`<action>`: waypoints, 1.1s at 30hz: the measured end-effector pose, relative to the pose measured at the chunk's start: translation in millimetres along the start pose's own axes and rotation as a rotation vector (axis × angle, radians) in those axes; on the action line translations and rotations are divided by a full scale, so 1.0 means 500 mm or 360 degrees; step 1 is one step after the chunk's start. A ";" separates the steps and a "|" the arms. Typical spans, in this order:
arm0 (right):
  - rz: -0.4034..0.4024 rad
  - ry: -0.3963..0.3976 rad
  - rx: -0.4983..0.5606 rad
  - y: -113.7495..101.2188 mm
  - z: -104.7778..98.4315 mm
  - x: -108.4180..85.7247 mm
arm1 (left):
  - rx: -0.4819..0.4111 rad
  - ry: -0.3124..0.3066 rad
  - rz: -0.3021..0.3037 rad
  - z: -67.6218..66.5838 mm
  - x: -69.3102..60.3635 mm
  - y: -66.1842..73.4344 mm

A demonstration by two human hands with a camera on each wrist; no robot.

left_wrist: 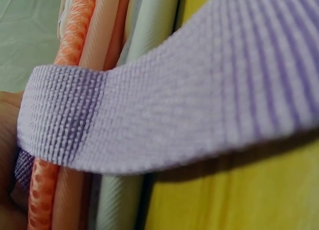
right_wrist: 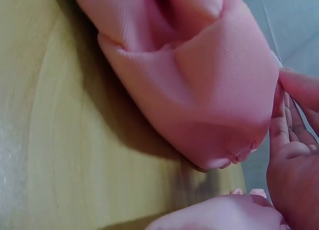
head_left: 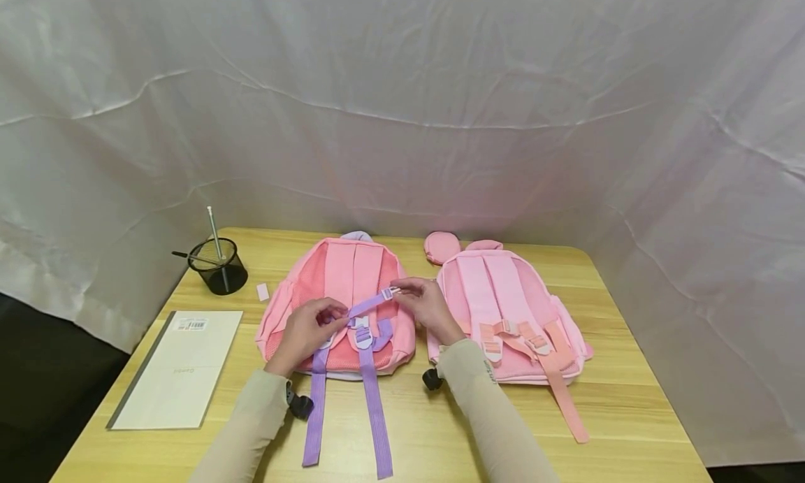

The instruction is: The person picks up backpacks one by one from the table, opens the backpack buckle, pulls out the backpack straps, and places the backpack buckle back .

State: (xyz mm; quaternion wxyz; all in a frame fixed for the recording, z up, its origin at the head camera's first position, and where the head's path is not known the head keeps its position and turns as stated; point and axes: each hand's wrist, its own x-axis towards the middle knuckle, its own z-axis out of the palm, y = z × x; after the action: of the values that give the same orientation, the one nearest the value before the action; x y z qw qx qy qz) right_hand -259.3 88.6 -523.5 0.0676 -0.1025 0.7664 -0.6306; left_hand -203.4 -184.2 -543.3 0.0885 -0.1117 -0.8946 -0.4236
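A pink backpack (head_left: 339, 266) with purple straps lies back-side up on the table. Above it, a short purple chest strap (head_left: 367, 304) is stretched between both hands. My left hand (head_left: 308, 329) pinches the strap's left end. With thumb and fingers, my right hand (head_left: 429, 307) pinches the buckle (head_left: 391, 293) at its other end. Purple webbing (left_wrist: 159, 115) fills the left wrist view, hiding most of the left hand (left_wrist: 9, 140) there. In the right wrist view, the right hand (right_wrist: 294, 155) is beside the backpack's side (right_wrist: 199, 90); its fingertips are partly hidden.
To the right lies a lighter pink backpack (head_left: 528, 287) with coral straps, a round pink pouch (head_left: 442, 247) behind it. At left are a white notebook (head_left: 176, 371), a black mesh pen holder (head_left: 225, 277) with a pen, and a small white card (head_left: 263, 291). Grey curtains surround the table.
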 end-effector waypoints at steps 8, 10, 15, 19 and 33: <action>0.0001 0.0026 -0.0026 0.009 0.003 0.002 | 0.0000 -0.0004 -0.0028 0.001 -0.002 0.001; 0.0000 0.0025 -0.0023 0.012 0.004 0.003 | -0.0001 -0.0004 -0.0030 0.000 -0.002 0.002; -0.0006 0.0031 -0.0079 0.021 0.004 0.004 | 0.0019 -0.0003 -0.0020 0.001 -0.004 0.002; -0.0010 0.0038 -0.0173 0.023 0.006 0.005 | 0.0027 -0.0009 -0.0027 0.001 -0.004 0.003; -0.0097 0.0075 -0.0348 0.023 0.012 0.002 | 0.0042 -0.0021 -0.0014 0.001 -0.003 -0.001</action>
State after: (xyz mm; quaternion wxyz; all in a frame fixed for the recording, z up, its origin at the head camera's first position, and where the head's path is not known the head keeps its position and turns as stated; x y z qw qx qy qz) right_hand -259.9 84.8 -536.1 0.0187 -0.1177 0.8285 -0.5471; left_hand -202.2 -184.2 -544.7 0.0823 -0.1092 -0.9012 -0.4114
